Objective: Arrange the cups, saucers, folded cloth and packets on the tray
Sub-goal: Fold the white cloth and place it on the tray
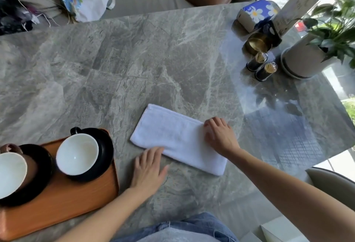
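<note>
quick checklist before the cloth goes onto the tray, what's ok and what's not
1. Folded white cloth lies flat on the marble table: ok.
2. Grip on it: right hand rests on its right end, left hand touches its near edge, neither grips it: not ok.
3. Bare room on the orange tray, near its right corner: ok.
4. Black cup seated on its black saucer, on the tray: ok.
5. Brown cup on the tray, partly cut off by the picture's edge: cannot tell.
6. Packets ready: none in view, cannot tell.
</note>
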